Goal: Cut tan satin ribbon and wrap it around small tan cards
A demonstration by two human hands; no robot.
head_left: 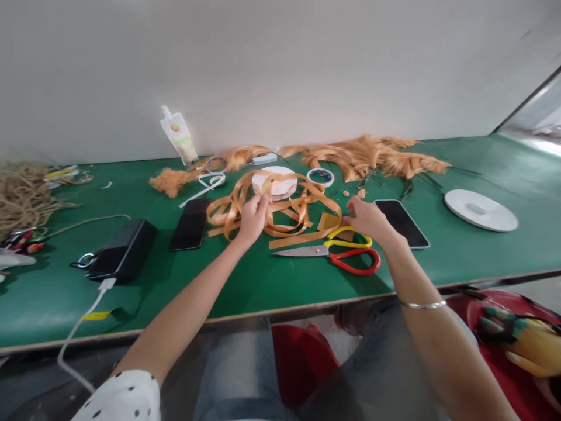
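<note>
My left hand (255,217) is closed in a pinch on orange satin ribbon (239,196), which lies in loose loops across the middle of the green table. My right hand (367,219) has its fingers curled downward just past the ribbon's right side; what they hold, if anything, is hidden. Below those fingers lie scissors (322,251) with one yellow and one red handle, blades pointing left. A small brown card-like piece (328,222) sits partly behind the yellow handle. Behind the ribbon is a white disc (275,182), with a roll of tape (320,177) to its right.
Phones (191,224) (402,223) flank the ribbon. Orange fibre bundles (363,156) line the wall. A white round lid-like disc (481,210) lies right. At left are a black box (123,250) with a white cable, and tangled twine (30,196). A pouch (179,134) leans at the back.
</note>
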